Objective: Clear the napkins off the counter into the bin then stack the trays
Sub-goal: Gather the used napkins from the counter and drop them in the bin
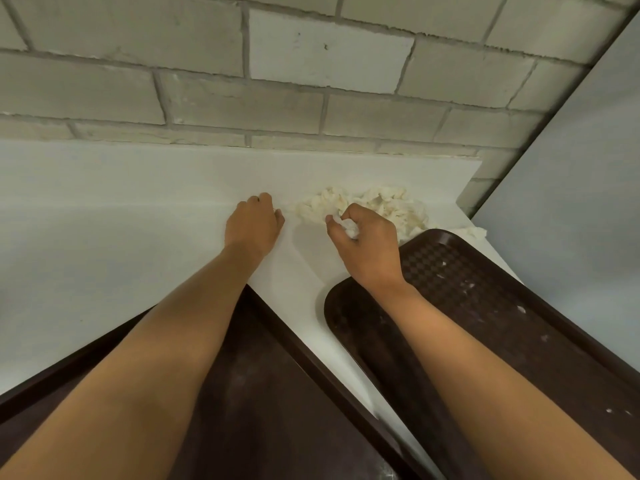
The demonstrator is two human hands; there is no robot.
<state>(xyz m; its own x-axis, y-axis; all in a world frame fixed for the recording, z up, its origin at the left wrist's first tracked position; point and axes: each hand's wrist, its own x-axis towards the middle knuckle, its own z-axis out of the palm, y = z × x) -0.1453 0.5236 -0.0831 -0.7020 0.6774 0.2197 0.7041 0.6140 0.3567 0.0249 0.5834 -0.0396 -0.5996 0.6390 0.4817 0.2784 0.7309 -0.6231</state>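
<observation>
Head view: your right hand (363, 240) pinches crumpled napkin scrap (348, 227) at frame centre, beside napkin pile (374, 206) on white counter (121, 216). Your left hand (254, 223) curled, knuckles down, nothing seen in it. Two brown trays, lower left (270, 393) and right (485, 306).

Whole left stretch of the white counter (104, 209) is wide open. The right side's tighter: the napkin pile (367, 206) is wedged between the brick wall (277, 98) and the right brown tray (485, 306). Only a narrow strip of counter runs between that and the left brown tray (270, 393).
</observation>
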